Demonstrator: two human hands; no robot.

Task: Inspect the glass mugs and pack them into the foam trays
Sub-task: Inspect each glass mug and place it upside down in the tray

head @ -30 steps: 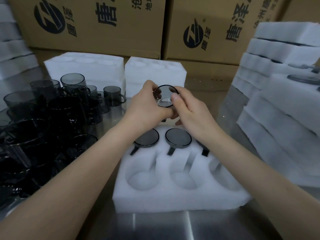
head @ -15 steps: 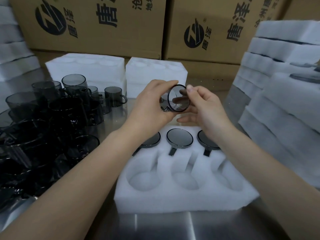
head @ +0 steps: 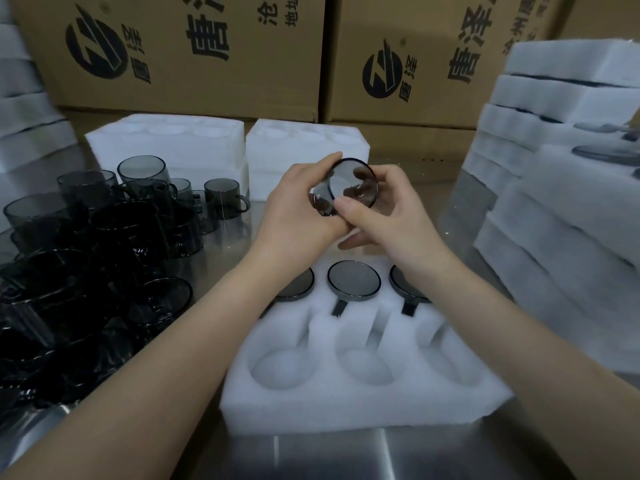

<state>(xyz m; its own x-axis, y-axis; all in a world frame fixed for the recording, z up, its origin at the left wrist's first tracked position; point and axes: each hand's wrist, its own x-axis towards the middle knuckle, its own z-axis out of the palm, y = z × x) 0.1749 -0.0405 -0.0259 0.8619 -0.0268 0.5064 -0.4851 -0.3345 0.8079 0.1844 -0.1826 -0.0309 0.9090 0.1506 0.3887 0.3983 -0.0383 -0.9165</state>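
Step in hand: inspection. One smoked-glass mug (head: 349,188), thin-walled, cylindrical and dark-rimmed, is held in the air over the far edge of the foam tray (head: 363,396). It is tipped on its side with a round end toward the wearer; its handle cannot be made out. Grip: left hand (head: 301,206) curled round the mug's left wall, right hand (head: 391,216) with thumb on the near rim and fingers behind, both clamped on the glass. Tray: white foam, matte and grainy, with six round pockets, each with a handle slot. The far row carries three seated mugs (head: 354,282); the three near pockets (head: 369,365) hold nothing. Loose stock: a crowd of like mugs (head: 114,237) on the brushed-steel desk (head: 346,455), left of the tray. A foam stack (head: 571,209) stands to the right, printed cardboard cartons (head: 180,57) behind. Next move, as judged: if sound, lower the mug into a near pocket, handle lined up with its slot, and set it down gently, since the glass is slick and brittle.
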